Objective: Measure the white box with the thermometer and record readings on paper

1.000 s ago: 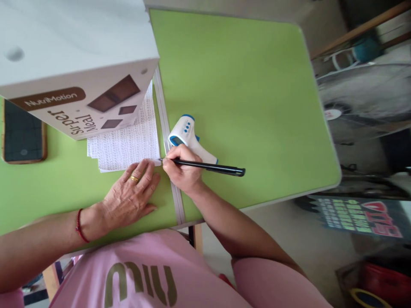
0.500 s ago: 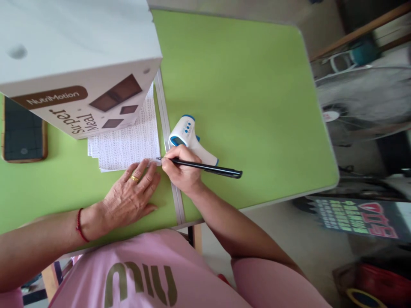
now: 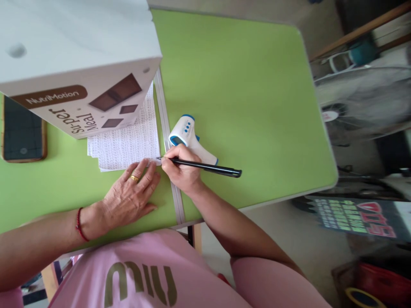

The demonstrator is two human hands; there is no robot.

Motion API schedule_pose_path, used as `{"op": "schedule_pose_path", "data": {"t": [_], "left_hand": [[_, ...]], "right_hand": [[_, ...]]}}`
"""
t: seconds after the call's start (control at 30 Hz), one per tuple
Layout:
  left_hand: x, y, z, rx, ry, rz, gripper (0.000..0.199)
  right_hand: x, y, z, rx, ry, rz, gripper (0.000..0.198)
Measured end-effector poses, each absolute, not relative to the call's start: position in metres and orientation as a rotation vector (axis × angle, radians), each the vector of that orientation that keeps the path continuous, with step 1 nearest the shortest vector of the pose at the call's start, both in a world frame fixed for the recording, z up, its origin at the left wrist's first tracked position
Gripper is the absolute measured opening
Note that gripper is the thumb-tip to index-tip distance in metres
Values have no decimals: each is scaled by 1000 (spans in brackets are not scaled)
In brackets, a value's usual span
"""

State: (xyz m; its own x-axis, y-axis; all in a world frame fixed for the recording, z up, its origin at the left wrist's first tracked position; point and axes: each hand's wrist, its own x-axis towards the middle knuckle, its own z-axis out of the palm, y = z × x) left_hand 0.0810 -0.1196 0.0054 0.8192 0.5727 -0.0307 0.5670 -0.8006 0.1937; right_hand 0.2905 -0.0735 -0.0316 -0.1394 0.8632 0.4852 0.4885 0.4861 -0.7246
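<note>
My right hand is clamped on a black pen (image 3: 218,170), thumb and fingers pinched low by the tip, back end pointing toward the table's right edge. Tip is at the near right corner of the top sheet in a few layered sheets of paper (image 3: 128,147), rows of tiny marks I can't read from here. My left hand (image 3: 130,194) lies palm down, fingers extended, fingertips on the sheets' near edge, thumb toward the near edge of the green table (image 3: 247,98); gold ring (image 3: 134,178), red bracelet (image 3: 78,224) that side. Hands near each other, apart. A metal seam (image 3: 163,111) runs from behind the box to the table's near edge: papers just left of it, white-and-blue handheld thermometer (image 3: 184,131) just right. Its handle goes behind my right hand (image 3: 184,171); I can't tell if they touch. The big NutriMotion box (image 3: 80,64) stands toward the far left, hiding the sheets' far part. Phone (image 3: 24,130) lies farther left, partly behind the box. Past the right edge: a fan (image 3: 330,115).
</note>
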Motion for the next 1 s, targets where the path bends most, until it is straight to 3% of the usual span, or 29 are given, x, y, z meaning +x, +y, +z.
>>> {"op": "schedule_pose_path", "data": {"t": [0.8, 1.0], "left_hand": [[87, -116, 7, 2915, 951, -166, 78], [86, -110, 10, 2957, 982, -176, 68]], "right_hand": [[282, -56, -45, -1241, -1758, 493, 17], [282, -46, -49, -1316, -1713, 531, 19]]}}
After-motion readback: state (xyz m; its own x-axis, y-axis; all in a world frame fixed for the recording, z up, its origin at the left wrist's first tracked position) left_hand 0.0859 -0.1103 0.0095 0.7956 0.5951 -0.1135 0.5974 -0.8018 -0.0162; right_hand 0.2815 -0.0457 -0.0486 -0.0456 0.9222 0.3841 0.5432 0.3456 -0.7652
